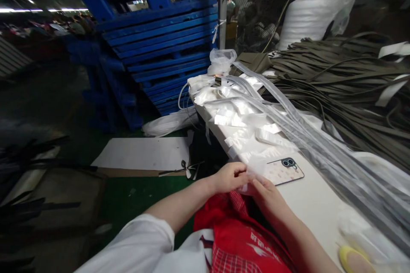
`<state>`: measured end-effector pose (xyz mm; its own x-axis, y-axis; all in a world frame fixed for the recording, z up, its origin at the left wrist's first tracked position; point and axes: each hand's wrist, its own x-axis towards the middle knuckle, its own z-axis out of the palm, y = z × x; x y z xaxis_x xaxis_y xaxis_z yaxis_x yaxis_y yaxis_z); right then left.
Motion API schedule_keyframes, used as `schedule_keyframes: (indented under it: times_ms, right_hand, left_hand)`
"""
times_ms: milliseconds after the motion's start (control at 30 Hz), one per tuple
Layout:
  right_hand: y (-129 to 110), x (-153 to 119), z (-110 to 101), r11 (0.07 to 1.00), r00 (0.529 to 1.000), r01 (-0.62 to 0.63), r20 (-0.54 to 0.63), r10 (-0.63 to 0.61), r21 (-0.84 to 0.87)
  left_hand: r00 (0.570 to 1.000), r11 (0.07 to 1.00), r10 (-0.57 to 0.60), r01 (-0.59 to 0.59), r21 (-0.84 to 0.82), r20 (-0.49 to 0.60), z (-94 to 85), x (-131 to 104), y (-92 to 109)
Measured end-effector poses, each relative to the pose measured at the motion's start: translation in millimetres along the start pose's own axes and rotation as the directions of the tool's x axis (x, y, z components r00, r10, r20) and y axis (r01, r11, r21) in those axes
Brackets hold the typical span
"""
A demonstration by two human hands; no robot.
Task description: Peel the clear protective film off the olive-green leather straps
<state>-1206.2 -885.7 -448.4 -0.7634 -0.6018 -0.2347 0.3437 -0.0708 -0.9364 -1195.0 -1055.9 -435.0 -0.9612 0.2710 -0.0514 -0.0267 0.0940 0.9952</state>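
Both hands meet over the near edge of the white table (317, 196), low in the head view. My left hand (229, 177) has its fingers curled, pinching a thin translucent plastic bag or film (257, 169). Against it, my right hand (265, 193) grips the same film between thumb and fingers. Part of the film hangs below the hands and is hidden by them. Just beyond my right hand lies a phone (290, 174) in a patterned case, camera side up, partly covered by the film. White and clear plastic packets (235, 115) are heaped farther along the table.
Long clear plastic strips (297, 126) run along the table. Dark flat straps (333, 66) pile up on the right. Blue pallets (166, 47) are stacked beyond the table's far left. A white board (144, 153) lies on the floor. A yellow ring-shaped thing (347, 256) is at lower right.
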Motion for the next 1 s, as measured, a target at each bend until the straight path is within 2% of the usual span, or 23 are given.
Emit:
schedule_keyframes:
  times_ms: [67, 167, 233, 333, 433, 533, 633, 700, 800, 900, 1000]
  right_hand:
    - [5, -5, -4, 0.995, 0.999, -0.024, 0.045, 0.029, -0.100]
    - [1, -13, -20, 0.947, 0.999, -0.002, -0.049, -0.014, -0.322]
    - [-9, -21, -32, 0.894, 0.982, 0.028, -0.155, -0.109, -0.447]
    - [-24, -28, -45, 0.858, 0.942, 0.059, -0.256, -0.218, -0.511]
    - [-34, -30, -45, 0.853, 0.924, 0.079, -0.283, -0.257, -0.516]
    - [-36, -29, -41, 0.855, 0.910, 0.061, -0.323, -0.259, -0.514]
    - [-33, -30, -42, 0.850, 0.884, 0.028, -0.384, -0.267, -0.526]
    - [-31, -33, -44, 0.849, 0.880, 0.017, -0.396, -0.263, -0.527]
    - [-29, -40, -45, 0.848, 0.905, 0.018, -0.351, -0.239, -0.530]
    - [-30, -47, -38, 0.815, 0.922, 0.004, -0.313, -0.227, -0.579]
    - [-32, -50, -32, 0.787, 0.920, -0.019, -0.318, -0.227, -0.616]
  left_hand:
    - [0.995, 1.000, 0.000, 0.002, 0.015, -0.100, 8.6, 10, 1]
    - [0.983, 0.999, 0.000, 0.008, 0.042, -0.182, 14.2, 18, 0]
    - [0.985, 0.999, -0.031, 0.036, 0.025, -0.168, 14.7, 20, -2]
    - [0.989, 0.995, -0.101, 0.099, -0.025, -0.108, 16.1, 19, -4]
    - [0.988, 0.980, -0.148, 0.142, -0.137, -0.038, 20.9, 16, -6]
    - [0.989, 0.976, -0.138, 0.129, -0.174, -0.044, 24.0, 15, -6]
    - [0.990, 0.999, -0.018, 0.012, -0.045, -0.137, 18.9, 14, -3]
    - [0.968, 0.993, 0.098, -0.078, 0.094, -0.233, 10.8, 15, 0]
    - [0.938, 0.968, 0.150, -0.075, 0.240, -0.313, -2.2, 17, 6]
    - [0.932, 0.954, 0.149, -0.048, 0.296, -0.330, -9.3, 18, 10]
    - [0.931, 0.908, 0.221, -0.088, 0.409, -0.292, -9.6, 19, 14]
